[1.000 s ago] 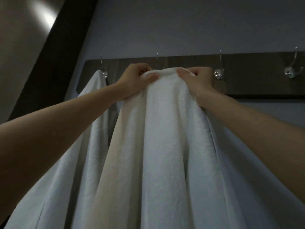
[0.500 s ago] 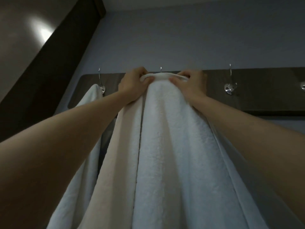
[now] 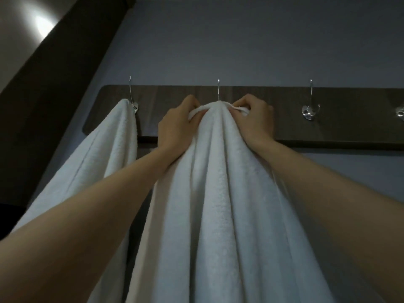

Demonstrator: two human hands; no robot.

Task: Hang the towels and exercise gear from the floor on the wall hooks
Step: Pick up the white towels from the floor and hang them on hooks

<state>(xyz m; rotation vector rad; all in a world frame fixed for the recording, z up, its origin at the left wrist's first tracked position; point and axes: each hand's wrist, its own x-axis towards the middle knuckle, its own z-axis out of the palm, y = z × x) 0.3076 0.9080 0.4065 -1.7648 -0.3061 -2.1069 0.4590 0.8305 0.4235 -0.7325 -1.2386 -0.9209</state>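
Towel in hand: The white towel [image 3: 218, 193] fills the centre of the frame. Its gathered top edge is raised to the second hook [image 3: 218, 90] at upper centre, and the rest falls in long folds to the bottom edge.
Left hand: Your left hand [image 3: 179, 125] clutches the hem just left of that hook, fingers curled into the cloth.
Right hand: Your right hand [image 3: 255, 121] pinches the hem just right of the hook, fingers curled over a small fold.
Reason for the hold: With a hand on each side, the hem between them forms a short peak that can be set over the hook. In my judgement a single grip would let this heavy cloth sag away.
Seating: Not verifiable. The towel hides the lower prong, and only the upper wire stem shows above the peak.
Other towel: The other towel [image 3: 109, 149] hangs bunched from the first hook [image 3: 133, 103] at centre left, just beside the one you hold. That item is judged complete.
Free hooks: The third hook [image 3: 309, 109] at centre right is bare. A fourth hook [image 3: 400, 111] shows partly at the right edge.
Mounting: The dark board [image 3: 354, 123] carries all the hooks across the middle of the frame, fixed to the grey wall [image 3: 240, 40].
Progress: One towel is up and the second is at its hook. The floor and the exercise gear are out of view.
Risk: Thick terry may slide off if the fold sits shallow. Let the weight settle before you open either hand.
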